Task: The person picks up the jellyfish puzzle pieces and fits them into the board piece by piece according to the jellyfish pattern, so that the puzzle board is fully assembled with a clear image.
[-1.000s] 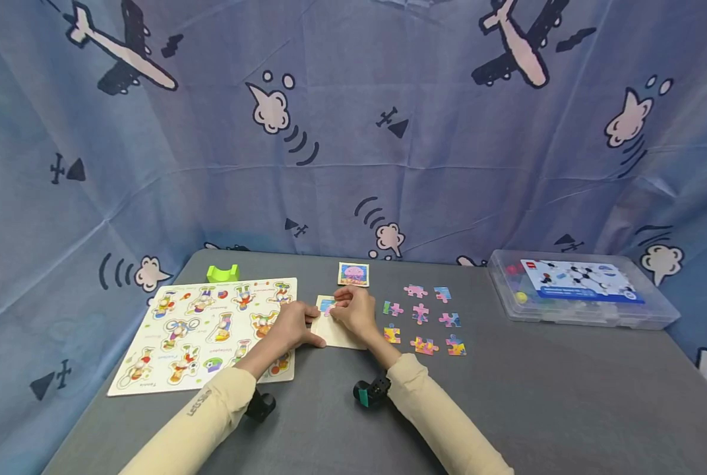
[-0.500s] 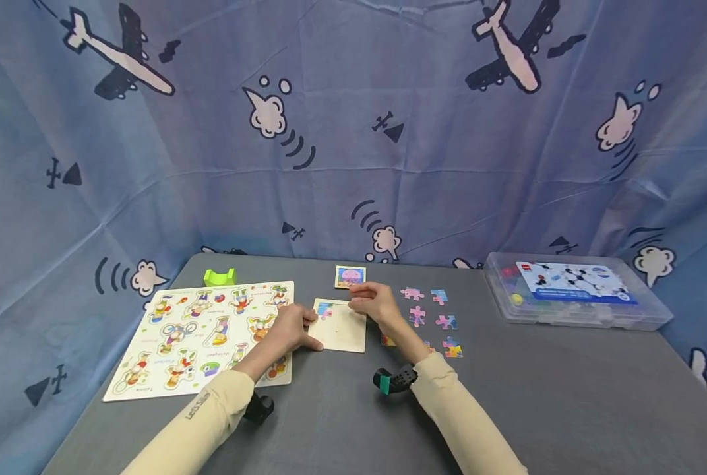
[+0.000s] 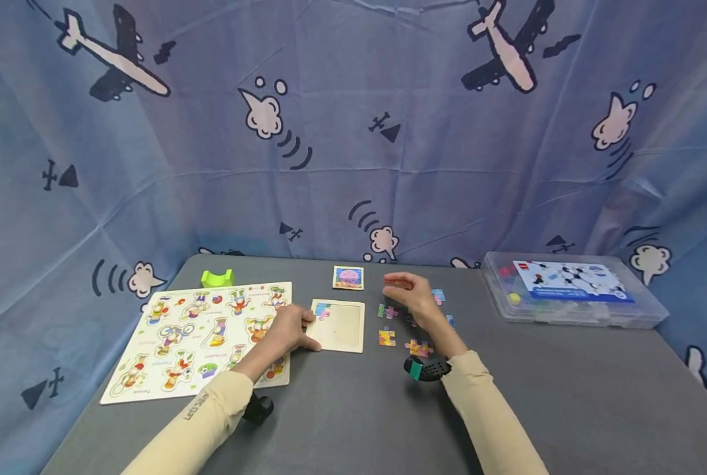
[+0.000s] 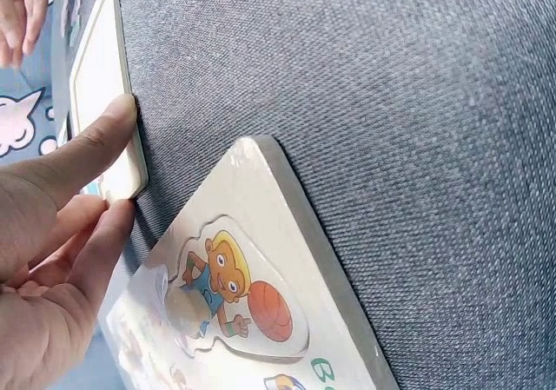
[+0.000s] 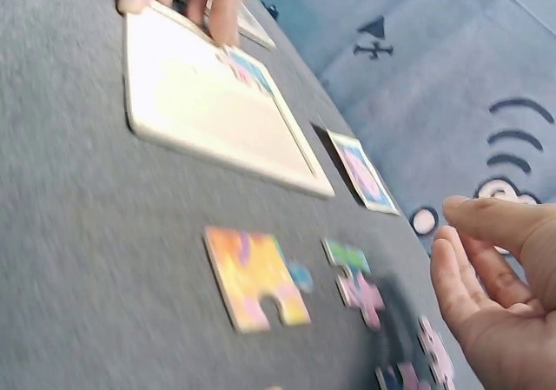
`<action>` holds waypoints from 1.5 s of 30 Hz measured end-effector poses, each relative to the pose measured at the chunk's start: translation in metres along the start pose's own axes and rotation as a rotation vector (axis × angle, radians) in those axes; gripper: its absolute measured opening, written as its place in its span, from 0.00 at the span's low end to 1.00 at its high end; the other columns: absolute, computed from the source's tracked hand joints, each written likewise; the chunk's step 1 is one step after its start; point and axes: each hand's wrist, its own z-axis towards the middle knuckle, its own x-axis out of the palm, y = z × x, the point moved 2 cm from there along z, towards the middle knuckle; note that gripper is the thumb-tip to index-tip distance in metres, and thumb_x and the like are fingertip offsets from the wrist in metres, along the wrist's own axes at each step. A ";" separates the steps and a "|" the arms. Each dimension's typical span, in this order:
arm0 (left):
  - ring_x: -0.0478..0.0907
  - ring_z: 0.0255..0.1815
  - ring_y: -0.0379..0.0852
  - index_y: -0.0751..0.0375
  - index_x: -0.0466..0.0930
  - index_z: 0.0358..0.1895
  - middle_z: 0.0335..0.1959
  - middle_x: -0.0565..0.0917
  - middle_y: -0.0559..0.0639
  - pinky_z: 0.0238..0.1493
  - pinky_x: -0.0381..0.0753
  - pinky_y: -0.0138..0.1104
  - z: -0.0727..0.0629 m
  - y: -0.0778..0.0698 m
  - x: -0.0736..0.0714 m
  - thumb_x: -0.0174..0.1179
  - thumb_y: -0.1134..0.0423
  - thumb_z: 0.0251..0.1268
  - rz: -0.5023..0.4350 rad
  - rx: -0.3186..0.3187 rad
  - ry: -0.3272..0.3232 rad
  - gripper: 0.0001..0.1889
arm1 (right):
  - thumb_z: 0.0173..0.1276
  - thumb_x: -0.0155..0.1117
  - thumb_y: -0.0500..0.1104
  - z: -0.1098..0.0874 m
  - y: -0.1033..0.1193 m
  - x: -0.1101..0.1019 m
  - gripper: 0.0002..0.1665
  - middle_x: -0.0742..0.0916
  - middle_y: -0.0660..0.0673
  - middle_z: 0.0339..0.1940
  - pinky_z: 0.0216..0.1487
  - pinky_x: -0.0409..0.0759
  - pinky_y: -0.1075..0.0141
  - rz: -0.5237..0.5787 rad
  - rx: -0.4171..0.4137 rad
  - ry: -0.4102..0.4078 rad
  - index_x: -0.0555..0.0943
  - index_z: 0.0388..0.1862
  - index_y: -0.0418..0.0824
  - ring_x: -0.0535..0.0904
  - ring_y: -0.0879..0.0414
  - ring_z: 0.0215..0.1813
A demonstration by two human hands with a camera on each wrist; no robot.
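My left hand (image 3: 290, 328) grips the near left corner of a shallow wooden puzzle tray (image 3: 344, 333), with thumb and fingers at its edges in the left wrist view. One blue-and-pink jigsaw piece (image 3: 322, 309) lies in the tray's far left corner. My right hand (image 3: 415, 297) hovers over loose jigsaw pieces right of the tray, fingers loosely bent and holding nothing. It hides some pieces in the head view. A yellow-orange piece (image 5: 248, 273) and a green-and-pink piece (image 5: 354, 277) show below it in the right wrist view.
Behind the tray lies a small jellyfish picture card (image 3: 348, 277). To the left is a large figure puzzle board (image 3: 169, 356), with a green block (image 3: 217, 278) behind it. A clear plastic case (image 3: 573, 290) stands back right. A patterned cloth (image 3: 330, 132) hangs behind the table.
My right hand has let go of the blue-and-pink jigsaw piece in the tray and moved right, over the loose pieces. My left hand has stayed at the tray's corner.
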 end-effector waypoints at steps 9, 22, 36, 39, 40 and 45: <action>0.68 0.29 0.42 0.69 0.86 0.41 0.35 0.85 0.56 0.34 0.73 0.33 -0.001 -0.001 -0.001 0.82 0.65 0.30 -0.018 0.016 0.004 0.26 | 0.63 0.62 0.27 0.000 -0.005 -0.031 0.21 0.79 0.25 0.55 0.47 0.82 0.65 -0.102 -0.009 -0.073 0.75 0.55 0.23 0.82 0.55 0.44; 0.79 0.40 0.47 0.72 0.85 0.45 0.44 0.85 0.61 0.48 0.79 0.41 0.000 0.001 -0.002 0.82 0.64 0.29 -0.016 0.042 -0.006 0.31 | 0.59 0.67 0.26 0.007 -0.007 -0.064 0.20 0.82 0.26 0.49 0.47 0.81 0.62 -0.416 -0.112 0.001 0.77 0.51 0.22 0.80 0.38 0.49; 0.77 0.36 0.45 0.71 0.85 0.44 0.43 0.85 0.60 0.44 0.79 0.39 -0.001 0.001 -0.002 0.82 0.64 0.29 -0.027 0.049 -0.010 0.30 | 0.58 0.68 0.28 0.017 -0.022 -0.067 0.19 0.83 0.29 0.49 0.53 0.79 0.54 -0.571 -0.056 0.071 0.79 0.49 0.25 0.81 0.40 0.52; 0.78 0.37 0.46 0.72 0.85 0.44 0.43 0.85 0.61 0.45 0.79 0.39 0.000 0.002 -0.002 0.82 0.65 0.28 -0.040 0.043 -0.010 0.31 | 0.58 0.68 0.28 0.017 -0.023 -0.067 0.18 0.84 0.30 0.48 0.53 0.79 0.53 -0.576 -0.058 0.061 0.80 0.48 0.25 0.81 0.41 0.50; 0.78 0.38 0.47 0.72 0.85 0.45 0.44 0.85 0.62 0.45 0.79 0.40 0.000 0.002 -0.001 0.82 0.65 0.28 -0.045 0.039 -0.009 0.31 | 0.58 0.68 0.28 0.017 -0.023 -0.067 0.17 0.84 0.30 0.47 0.53 0.79 0.53 -0.584 -0.065 0.061 0.80 0.47 0.25 0.82 0.41 0.49; 0.80 0.40 0.50 0.73 0.84 0.45 0.44 0.84 0.63 0.46 0.79 0.41 -0.001 0.001 -0.003 0.82 0.66 0.28 -0.053 0.039 -0.006 0.31 | 0.58 0.69 0.29 0.019 -0.023 -0.066 0.15 0.85 0.31 0.44 0.50 0.81 0.53 -0.612 -0.097 0.057 0.81 0.45 0.25 0.83 0.42 0.46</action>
